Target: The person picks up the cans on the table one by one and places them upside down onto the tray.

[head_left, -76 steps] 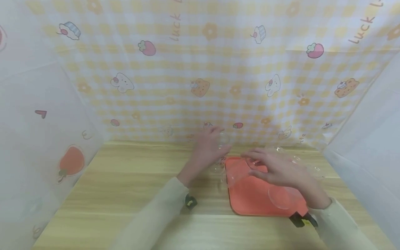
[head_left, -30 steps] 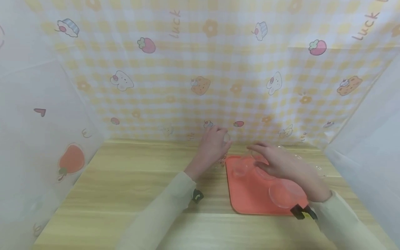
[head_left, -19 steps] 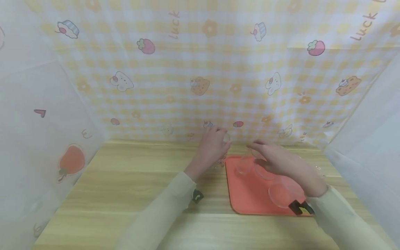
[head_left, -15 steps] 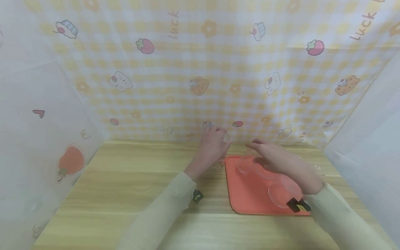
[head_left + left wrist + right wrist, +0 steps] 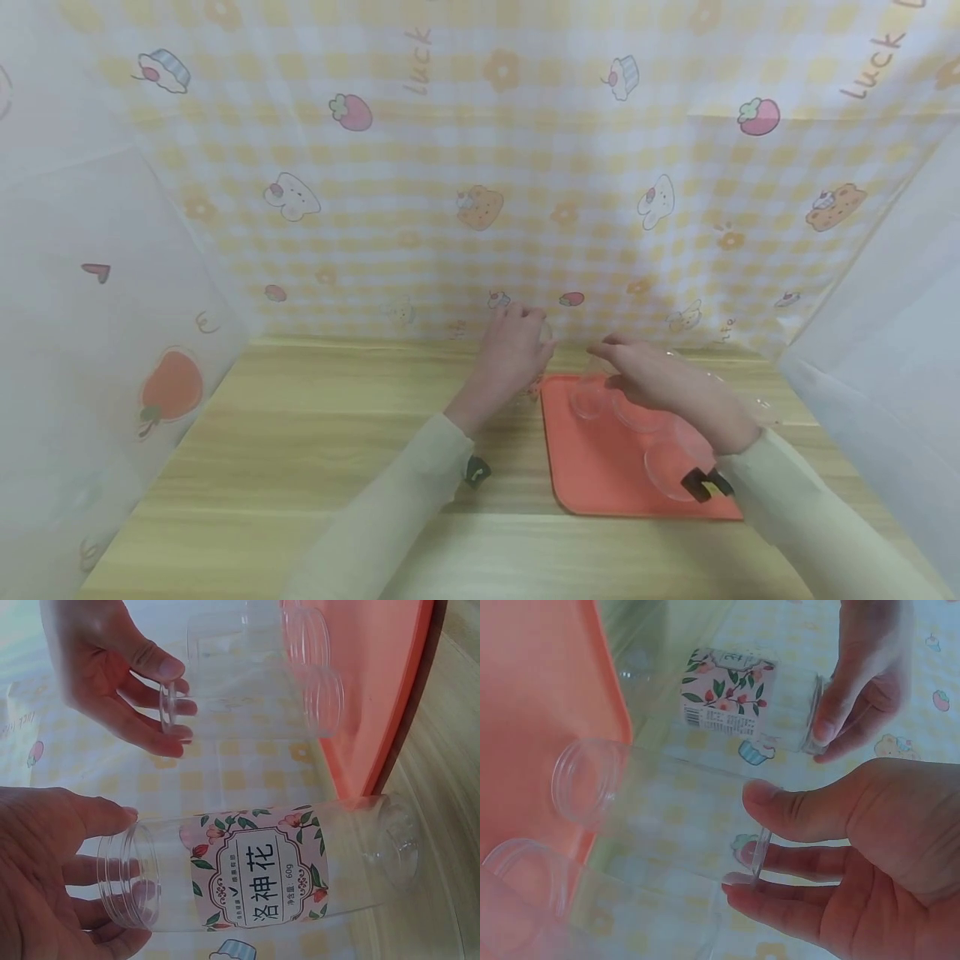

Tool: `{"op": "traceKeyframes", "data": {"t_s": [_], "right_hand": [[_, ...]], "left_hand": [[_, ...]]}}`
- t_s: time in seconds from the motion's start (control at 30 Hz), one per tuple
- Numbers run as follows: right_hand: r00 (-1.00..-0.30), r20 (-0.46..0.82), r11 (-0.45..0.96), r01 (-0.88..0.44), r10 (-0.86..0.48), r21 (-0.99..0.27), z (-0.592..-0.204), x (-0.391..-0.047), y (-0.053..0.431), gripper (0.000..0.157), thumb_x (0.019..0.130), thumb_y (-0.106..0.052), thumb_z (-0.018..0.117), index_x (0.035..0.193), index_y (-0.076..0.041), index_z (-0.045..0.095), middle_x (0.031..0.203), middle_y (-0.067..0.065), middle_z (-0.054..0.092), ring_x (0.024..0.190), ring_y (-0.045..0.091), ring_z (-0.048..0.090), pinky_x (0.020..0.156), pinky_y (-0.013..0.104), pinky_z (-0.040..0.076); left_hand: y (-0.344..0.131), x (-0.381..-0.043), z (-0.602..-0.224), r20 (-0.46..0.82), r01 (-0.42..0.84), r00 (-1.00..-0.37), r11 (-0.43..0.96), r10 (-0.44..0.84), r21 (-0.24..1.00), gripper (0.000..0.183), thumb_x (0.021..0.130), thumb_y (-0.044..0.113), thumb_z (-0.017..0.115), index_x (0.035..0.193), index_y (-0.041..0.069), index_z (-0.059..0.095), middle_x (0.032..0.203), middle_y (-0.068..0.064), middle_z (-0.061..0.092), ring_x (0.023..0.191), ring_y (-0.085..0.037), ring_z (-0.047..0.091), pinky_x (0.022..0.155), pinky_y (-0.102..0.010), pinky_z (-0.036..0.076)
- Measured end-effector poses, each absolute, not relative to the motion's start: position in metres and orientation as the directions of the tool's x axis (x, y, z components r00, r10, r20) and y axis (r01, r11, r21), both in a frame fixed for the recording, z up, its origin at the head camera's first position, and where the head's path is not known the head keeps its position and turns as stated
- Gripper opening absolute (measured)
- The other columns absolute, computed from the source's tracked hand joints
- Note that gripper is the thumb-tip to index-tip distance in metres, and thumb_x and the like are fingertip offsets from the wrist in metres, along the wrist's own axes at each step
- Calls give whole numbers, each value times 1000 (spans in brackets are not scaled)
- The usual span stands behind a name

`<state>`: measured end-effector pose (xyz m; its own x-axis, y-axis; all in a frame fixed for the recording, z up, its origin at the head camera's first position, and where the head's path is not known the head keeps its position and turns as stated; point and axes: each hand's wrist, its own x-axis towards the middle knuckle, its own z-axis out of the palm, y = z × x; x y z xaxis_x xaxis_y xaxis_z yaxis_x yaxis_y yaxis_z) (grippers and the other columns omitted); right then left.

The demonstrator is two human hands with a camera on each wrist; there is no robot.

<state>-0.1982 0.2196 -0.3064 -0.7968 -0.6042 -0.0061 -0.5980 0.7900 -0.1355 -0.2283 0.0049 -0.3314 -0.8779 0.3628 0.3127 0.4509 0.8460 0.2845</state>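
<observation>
In the head view my left hand (image 5: 507, 354) is at the back of the table, beside the left edge of an orange tray (image 5: 600, 483). It grips the threaded neck of a clear plastic jar (image 5: 259, 862) with a pink floral label, which stands upright on the wood. Over the tray, my right hand (image 5: 663, 387) holds the upper end of a second clear jar (image 5: 682, 810) between thumb and fingers. That jar has no label and stands with its ringed end down on the tray. A similar clear jar (image 5: 532, 881) is right beside it.
Another round clear container (image 5: 669, 468) is at the tray's front right, partly behind the right wrist. More clear plastic shows behind the right forearm. A patterned yellow-checked cloth (image 5: 420, 250) hangs behind the wooden table (image 5: 315, 467), with pale side walls.
Earlier the right hand held its clear jar tilted across the tray's left edge; now that jar stands on the tray. My left hand has closed round the labelled jar's neck. The right forearm has shifted left.
</observation>
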Motion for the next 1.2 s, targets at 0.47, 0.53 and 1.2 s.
{"op": "traceKeyframes", "data": {"t_s": [0.47, 0.53, 1.2], "right_hand": [[-811, -65, 811, -570, -581, -133, -312, -208, 212, 50, 89, 3, 75, 136, 7, 57, 124, 27, 60, 99, 36, 66, 80, 45, 59], [-817, -78, 818, -560, -572, -131, -314, -210, 211, 51, 89, 2, 75, 137, 6, 57, 126, 27, 59, 101, 38, 66, 82, 46, 58], [-849, -94, 854, -514, -519, -75, -319, -215, 203, 52, 92, -2, 73, 141, 4, 55, 131, 30, 57, 109, 44, 63, 85, 53, 57]], "left_hand": [[8, -228, -331, 284, 428, -889, 871, 359, 240, 46, 100, 37, 66, 136, 8, 63, 133, -10, 62, 125, -26, 50, 107, -37, 39], [8, -228, -331, 264, 415, -898, 876, 351, 248, 47, 101, 37, 65, 137, 8, 62, 134, -10, 61, 125, -26, 49, 107, -38, 39], [8, -227, -328, 253, 411, -900, 885, 355, 219, 48, 101, 37, 65, 138, 8, 60, 134, -10, 59, 128, -26, 48, 110, -37, 37]]}}
